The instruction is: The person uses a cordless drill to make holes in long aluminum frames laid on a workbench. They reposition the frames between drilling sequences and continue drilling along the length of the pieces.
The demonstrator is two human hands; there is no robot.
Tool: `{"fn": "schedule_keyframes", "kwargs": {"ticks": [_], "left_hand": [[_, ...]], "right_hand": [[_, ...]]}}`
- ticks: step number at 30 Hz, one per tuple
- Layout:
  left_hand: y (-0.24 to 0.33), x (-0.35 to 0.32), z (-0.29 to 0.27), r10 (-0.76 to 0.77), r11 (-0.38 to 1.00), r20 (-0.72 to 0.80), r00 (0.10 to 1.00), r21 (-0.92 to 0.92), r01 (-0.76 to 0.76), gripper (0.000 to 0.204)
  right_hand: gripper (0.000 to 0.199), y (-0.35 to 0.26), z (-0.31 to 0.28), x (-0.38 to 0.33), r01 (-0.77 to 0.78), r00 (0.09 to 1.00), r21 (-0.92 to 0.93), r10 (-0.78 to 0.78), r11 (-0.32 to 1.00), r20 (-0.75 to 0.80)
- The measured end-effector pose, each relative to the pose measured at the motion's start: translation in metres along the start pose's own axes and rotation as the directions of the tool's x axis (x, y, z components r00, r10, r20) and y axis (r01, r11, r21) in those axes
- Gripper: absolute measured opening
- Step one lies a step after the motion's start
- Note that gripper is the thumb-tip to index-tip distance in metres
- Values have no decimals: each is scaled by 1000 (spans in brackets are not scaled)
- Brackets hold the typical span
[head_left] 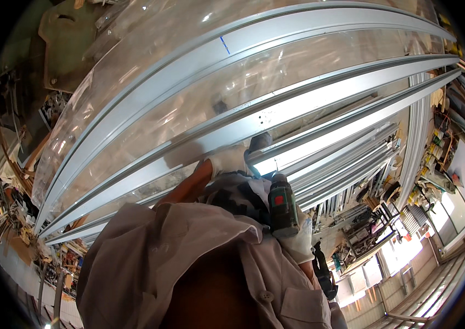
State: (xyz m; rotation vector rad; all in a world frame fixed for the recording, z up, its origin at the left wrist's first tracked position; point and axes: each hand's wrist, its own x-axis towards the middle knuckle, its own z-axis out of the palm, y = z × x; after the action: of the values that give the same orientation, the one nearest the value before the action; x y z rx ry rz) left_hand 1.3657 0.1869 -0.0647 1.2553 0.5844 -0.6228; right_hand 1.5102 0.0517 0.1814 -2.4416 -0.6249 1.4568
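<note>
The gloved fingers (296,237) of the right hand (297,241) are wrapping tight around a dark green cordless drill (283,204), its nose pointing up at the aluminium rails. The left hand (228,160), in a white glove, is pressing flat against one long aluminium rail (276,112), just left of the drill. Swarf is speckling that rail, so drilling seems underway. Beyond, smooth clear plastic sheeting (150,60) is curving between pale, straight-edged rails.

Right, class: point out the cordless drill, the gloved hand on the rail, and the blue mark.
cordless drill (283,204), head view, green body.
left hand (227,160), head view, white glove's back.
blue mark (225,45), head view, stroke on aluminium rail.
</note>
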Motion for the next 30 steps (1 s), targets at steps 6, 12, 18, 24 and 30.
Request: {"fn": "schedule_keyframes", "kwargs": {"ticks": [6, 12, 18, 24, 30], "left_hand": [[-7, 5, 2, -12, 1000, 48, 999, -10, 13, 122], [14, -10, -3, 31, 999, -36, 999, -38, -33, 121], [-5, -4, 11, -17, 998, -130, 991, -55, 10, 79], [17, -13, -4, -81, 995, 17, 997, 52, 80, 124], [17, -14, -5, -117, 990, 26, 993, 85, 115, 118]], "right_hand": [[52, 7, 1, 1, -11, 1000, -54, 13, 998, 26], [54, 9, 1, 2, -5, 1000, -70, 7, 998, 16], [58, -9, -2, 5, -54, 998, -99, 58, 994, 35], [57, -8, -4, 7, -31, 998, -117, 38, 993, 55], [55, -7, -4, 7, -47, 996, -153, 58, 987, 72]]}}
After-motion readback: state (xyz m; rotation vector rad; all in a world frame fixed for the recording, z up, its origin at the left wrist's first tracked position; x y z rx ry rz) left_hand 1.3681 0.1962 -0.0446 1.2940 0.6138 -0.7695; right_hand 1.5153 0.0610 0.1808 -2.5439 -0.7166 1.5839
